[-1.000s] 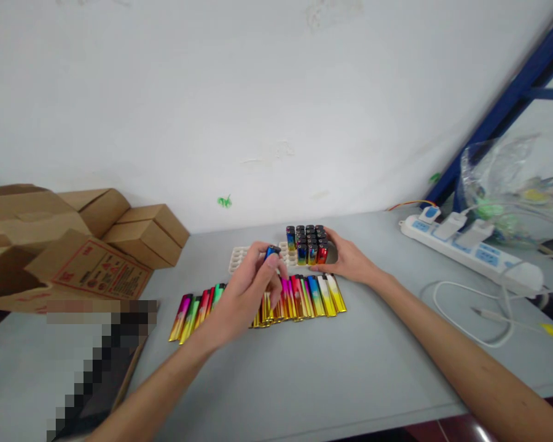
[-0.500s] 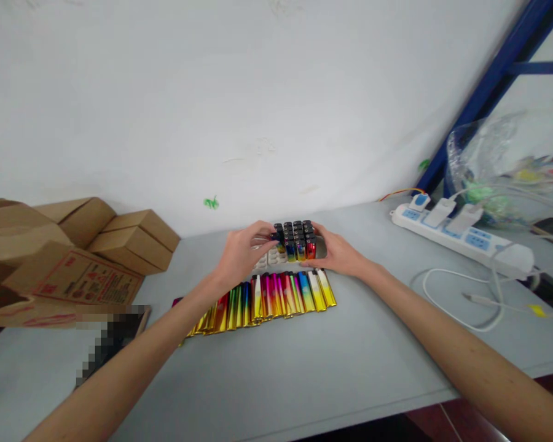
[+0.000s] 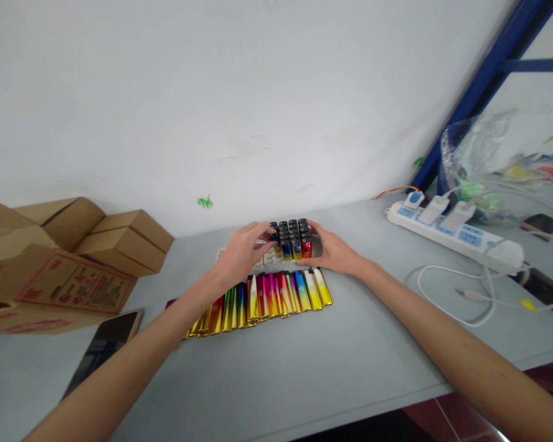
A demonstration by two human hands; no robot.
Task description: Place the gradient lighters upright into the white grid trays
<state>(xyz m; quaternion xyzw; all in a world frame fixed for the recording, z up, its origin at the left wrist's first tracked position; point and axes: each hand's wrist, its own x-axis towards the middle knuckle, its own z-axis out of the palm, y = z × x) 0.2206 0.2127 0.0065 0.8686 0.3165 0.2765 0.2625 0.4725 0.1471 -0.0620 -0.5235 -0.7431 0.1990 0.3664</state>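
Several colourful lighters stand upright as a block [image 3: 293, 236] in a white tray [image 3: 263, 263] at the back of the grey table [image 3: 304, 368]. My left hand [image 3: 243, 253] reaches to the block's left side, its fingertips pinched on a black-capped lighter [image 3: 273, 231] at the edge. Against the block's right side rests my right hand [image 3: 332, 252], fingers curved round it. In front of both hands, a row of shiny gradient lighters [image 3: 262, 297] lies flat on the table.
Brown cardboard boxes [image 3: 64, 258] are stacked at the left, with a dark phone [image 3: 104, 345] lying in front of them. A white power strip [image 3: 451, 232] with plugs and a loose white cable [image 3: 461, 294] sits at the right, beside a clear plastic bag [image 3: 498, 159] and a blue frame [image 3: 479, 92].
My left hand carried a blue lighter from above the flat row to the left edge of the standing block. The right hand stayed against the block.
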